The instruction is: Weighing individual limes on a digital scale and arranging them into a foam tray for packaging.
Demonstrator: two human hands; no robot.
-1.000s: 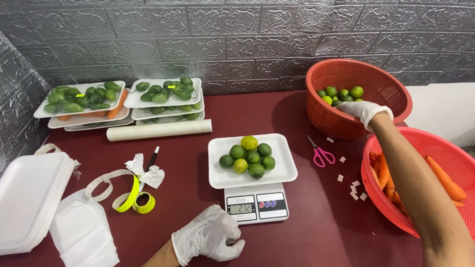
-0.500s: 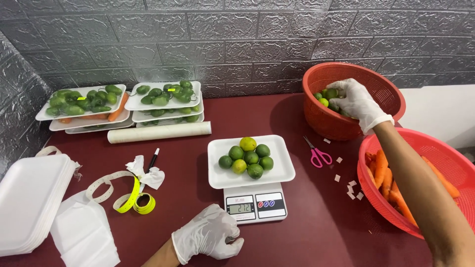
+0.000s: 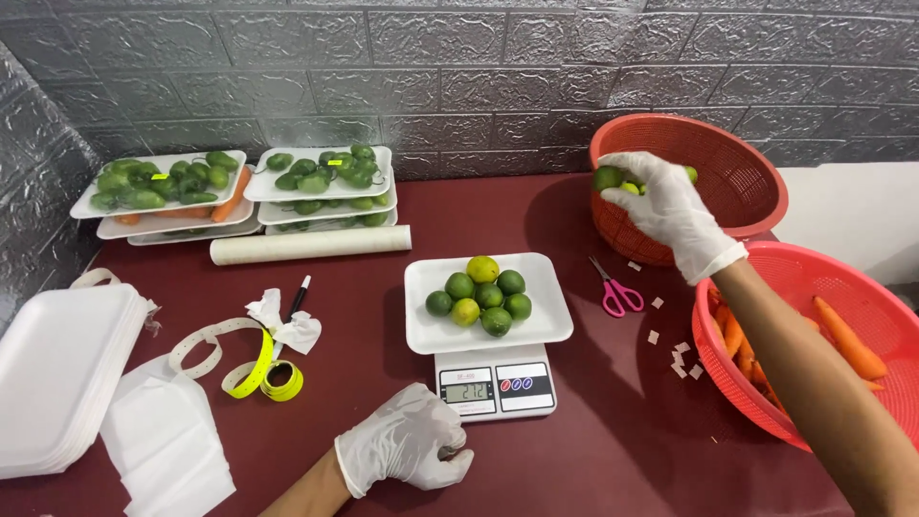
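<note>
My right hand (image 3: 665, 209), in a white glove, is lifted over the near rim of a red basket (image 3: 742, 163) and holds limes (image 3: 607, 177). My gloved left hand (image 3: 407, 442) rests curled on the dark red table, just left of a white digital scale (image 3: 496, 386). On the scale sits a white foam tray (image 3: 546, 325) with several green and yellowish limes (image 3: 479, 292).
A second red basket (image 3: 814, 278) with carrots stands at the right. Pink scissors (image 3: 615, 292) and paper bits lie between the baskets and scale. Packed trays (image 3: 316, 177), a film roll (image 3: 311, 244), a marker (image 3: 292, 302), yellow tape (image 3: 263, 378) and stacked empty trays (image 3: 53, 373) fill the left.
My right hand has come up out of the far basket with limes and moved left toward the scale. The left hand has stayed by the scale.
</note>
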